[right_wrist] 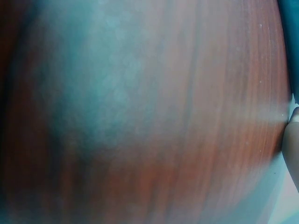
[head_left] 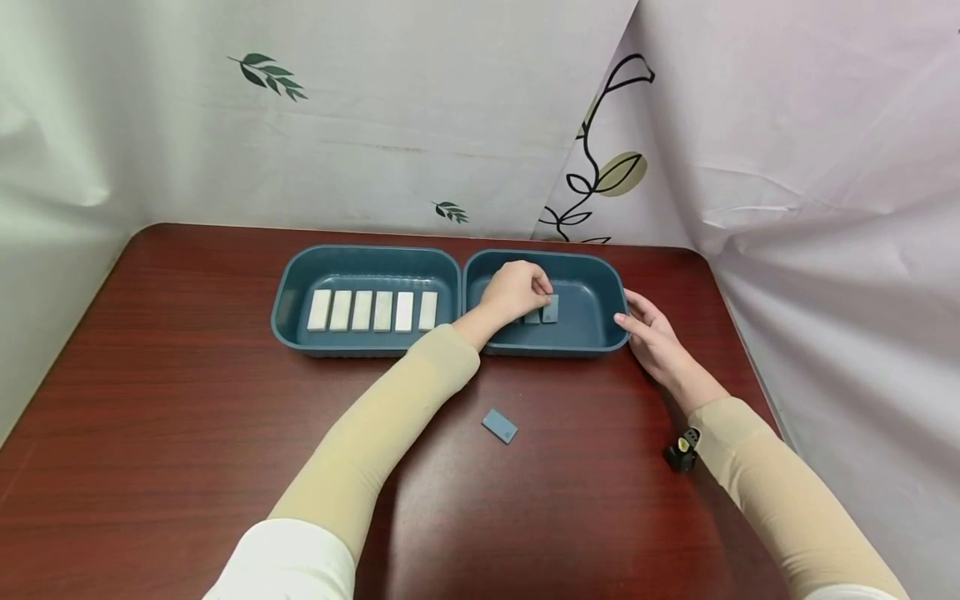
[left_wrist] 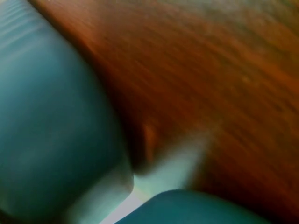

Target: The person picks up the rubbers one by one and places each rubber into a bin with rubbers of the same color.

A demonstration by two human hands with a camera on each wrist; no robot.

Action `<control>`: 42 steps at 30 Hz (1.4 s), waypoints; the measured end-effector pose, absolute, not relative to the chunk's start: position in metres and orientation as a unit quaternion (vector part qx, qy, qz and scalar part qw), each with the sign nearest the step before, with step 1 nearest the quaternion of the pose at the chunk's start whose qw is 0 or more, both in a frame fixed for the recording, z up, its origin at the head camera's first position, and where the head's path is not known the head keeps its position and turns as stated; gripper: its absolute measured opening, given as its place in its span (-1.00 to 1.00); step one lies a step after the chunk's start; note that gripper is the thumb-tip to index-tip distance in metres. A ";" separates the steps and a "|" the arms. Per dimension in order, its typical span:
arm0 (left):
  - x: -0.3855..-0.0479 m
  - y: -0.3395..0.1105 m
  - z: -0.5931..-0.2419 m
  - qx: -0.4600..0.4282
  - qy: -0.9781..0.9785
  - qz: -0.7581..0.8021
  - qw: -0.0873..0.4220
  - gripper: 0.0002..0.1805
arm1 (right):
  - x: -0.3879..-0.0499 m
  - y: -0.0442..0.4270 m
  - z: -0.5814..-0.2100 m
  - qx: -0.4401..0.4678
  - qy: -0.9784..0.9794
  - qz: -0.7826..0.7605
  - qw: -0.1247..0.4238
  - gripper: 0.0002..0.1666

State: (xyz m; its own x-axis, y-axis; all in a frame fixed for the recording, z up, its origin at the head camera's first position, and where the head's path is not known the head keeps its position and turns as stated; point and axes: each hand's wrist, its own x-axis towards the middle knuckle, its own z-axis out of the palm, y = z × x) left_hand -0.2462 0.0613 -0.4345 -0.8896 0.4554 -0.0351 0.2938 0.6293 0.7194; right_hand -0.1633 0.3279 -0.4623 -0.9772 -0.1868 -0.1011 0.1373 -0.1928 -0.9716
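Observation:
In the head view my left hand (head_left: 517,287) reaches into the right blue bin (head_left: 577,346) and pinches a small grey-blue tile (head_left: 551,310) at its upper edge. Beside it lies another grey-blue tile (head_left: 532,317), partly covered by the hand; whether more lie under the hand is hidden. My right hand (head_left: 655,337) grips the right end of this bin, thumb at the rim and fingers along the outside. A loose grey-blue tile (head_left: 499,426) lies on the table in front of the bins. The right wrist view catches one fingertip (right_wrist: 292,140) beside the bin wall (right_wrist: 290,42).
The left blue bin (head_left: 367,350) stands against the right one and holds a row of several white tiles (head_left: 362,311). Both bins are near the back edge of the reddish-brown table (head_left: 187,433). White patterned curtains (head_left: 360,142) hang behind and at the sides.

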 end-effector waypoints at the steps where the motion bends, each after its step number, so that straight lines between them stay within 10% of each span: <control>1: -0.246 0.061 -0.435 0.209 0.897 0.375 0.107 -0.88 | -0.163 0.328 -0.462 -0.019 0.627 -0.772 0.105 -0.52; 42: -0.243 0.064 -0.431 0.210 0.909 0.331 0.144 -0.83 | -0.164 0.326 -0.462 -0.015 0.612 -0.784 0.098 -0.55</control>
State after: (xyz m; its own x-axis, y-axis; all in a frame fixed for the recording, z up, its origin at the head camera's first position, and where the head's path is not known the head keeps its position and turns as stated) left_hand -0.2427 0.0636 -0.4313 -0.8701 0.4772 -0.1232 0.2863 0.6929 0.6618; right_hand -0.1635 0.3265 -0.4625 -0.9802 -0.1725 -0.0974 0.1363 -0.2307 -0.9634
